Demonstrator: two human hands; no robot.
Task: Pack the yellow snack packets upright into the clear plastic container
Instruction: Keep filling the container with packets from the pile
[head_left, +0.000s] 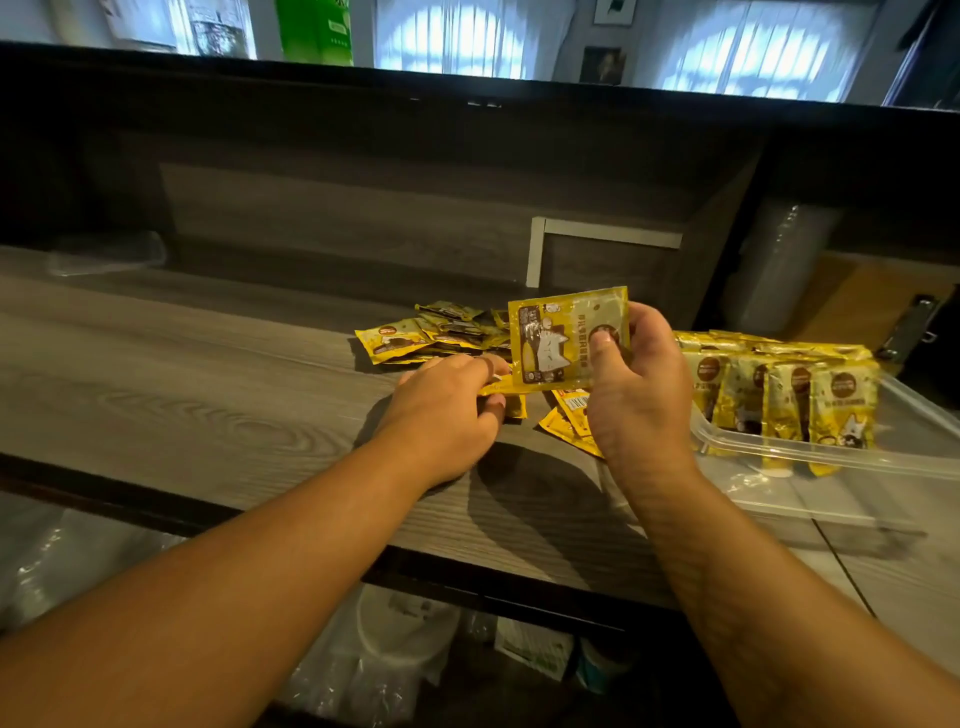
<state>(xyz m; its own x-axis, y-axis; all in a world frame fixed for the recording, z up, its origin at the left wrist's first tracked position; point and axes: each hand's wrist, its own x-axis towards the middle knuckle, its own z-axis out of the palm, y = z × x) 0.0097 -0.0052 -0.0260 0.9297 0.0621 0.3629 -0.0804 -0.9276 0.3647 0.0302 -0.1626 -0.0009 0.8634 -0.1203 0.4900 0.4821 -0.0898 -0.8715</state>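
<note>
Nearest to you, at six o'clock under the front edge, a lower shelf holds clear plastic bags and white lidded tubs, dim and hard to read. Above it runs the grey wood-grain laminate counter that carries everything you are working on.

Your left hand lies palm-down on that counter at the centre, its fingers curled and pinching a yellow foil snack packet that lies flat on the wood. Your right hand, just toward three o'clock, is raised and grips a second yellow foil packet with a cartoon cat print upright, thumb on its face and fingers behind. Below that hand two more yellow packets lie loose on the counter.

At three o'clock sits the clear rectangular plastic container, with a row of yellow packets standing upright inside, packed side by side.

Further off, toward twelve o'clock, a loose heap of yellow packets lies on the counter. Behind it rises a dark wood-grain back panel with a white L-shaped frame strip.

Farthest, over the top ledge, you see arched windows with white curtains and a green carton.
</note>
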